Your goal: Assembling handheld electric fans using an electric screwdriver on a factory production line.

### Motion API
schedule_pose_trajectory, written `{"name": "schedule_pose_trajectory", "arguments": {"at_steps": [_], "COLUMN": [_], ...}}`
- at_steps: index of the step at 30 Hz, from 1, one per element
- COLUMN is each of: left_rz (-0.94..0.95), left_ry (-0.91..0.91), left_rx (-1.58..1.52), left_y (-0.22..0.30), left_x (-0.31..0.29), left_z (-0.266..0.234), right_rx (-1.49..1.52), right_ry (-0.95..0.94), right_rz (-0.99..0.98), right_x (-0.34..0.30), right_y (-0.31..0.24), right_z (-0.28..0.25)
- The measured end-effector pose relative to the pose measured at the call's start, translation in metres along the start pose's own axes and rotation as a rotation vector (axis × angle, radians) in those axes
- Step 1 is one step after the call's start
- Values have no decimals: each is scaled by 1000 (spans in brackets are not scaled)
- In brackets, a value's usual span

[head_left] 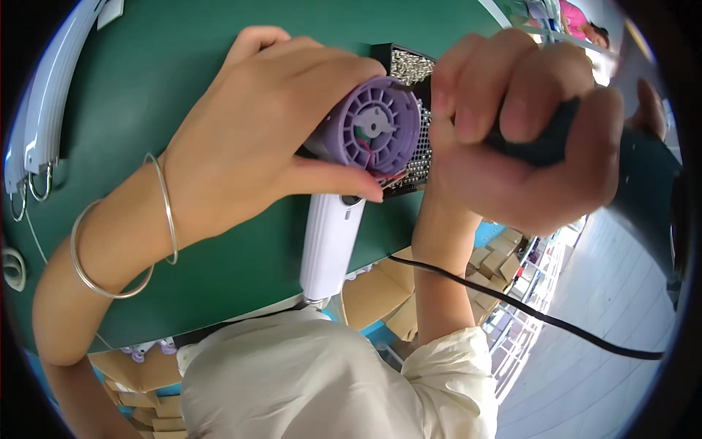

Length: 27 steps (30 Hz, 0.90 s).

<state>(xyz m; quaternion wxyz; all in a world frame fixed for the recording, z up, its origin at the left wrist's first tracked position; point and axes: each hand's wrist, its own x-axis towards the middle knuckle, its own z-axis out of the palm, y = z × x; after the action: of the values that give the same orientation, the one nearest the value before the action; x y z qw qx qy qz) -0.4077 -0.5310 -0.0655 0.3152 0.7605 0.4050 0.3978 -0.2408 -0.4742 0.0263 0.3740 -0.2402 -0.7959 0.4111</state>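
My left hand (267, 121) is closed around the round head of a hair-dryer-shaped device (330, 249), with its white handle toward me. The open end of its purple housing (398, 139) faces right and shows radial ribs, a grey centre and thin red and green wires. In my right hand (526, 146) is a dark power screwdriver (647, 186), its thin tip reaching toward the upper rim of the housing. Whether the tip touches a screw cannot be made out. Behind the housing sits a black tray (380, 53) of small metal screws, partly hidden by both hands.
A green tabletop (161, 44) lies under the work. White curved parts with metal hooks (44, 124) rest at the left. A black cord (541, 314) runs across the right side. Cardboard boxes (376, 293) stand below the table edge. Another person (578, 22) is at the far right.
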Motion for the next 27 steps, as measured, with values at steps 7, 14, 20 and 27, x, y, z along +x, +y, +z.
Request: {"name": "schedule_pose_trajectory", "arguments": {"at_steps": [7,14,20,27], "left_rz": [31,-9,-10,-7], "left_ry": [0,-2,-41,-29], "left_rx": [-11,112,117,140], "left_y": [0,0,0,0], "left_x": [2,-2,-2,-1], "left_z": [0,-5,-9,-1], "right_rx": [298,293,185,36], "right_ry": [588,897,767,872], "right_rz": [-285,-14,5,46], "right_x": [-45,-90,-104,-98], "right_y": [-38,0,11,15], "right_z": [-23,-12,-18,-12]}}
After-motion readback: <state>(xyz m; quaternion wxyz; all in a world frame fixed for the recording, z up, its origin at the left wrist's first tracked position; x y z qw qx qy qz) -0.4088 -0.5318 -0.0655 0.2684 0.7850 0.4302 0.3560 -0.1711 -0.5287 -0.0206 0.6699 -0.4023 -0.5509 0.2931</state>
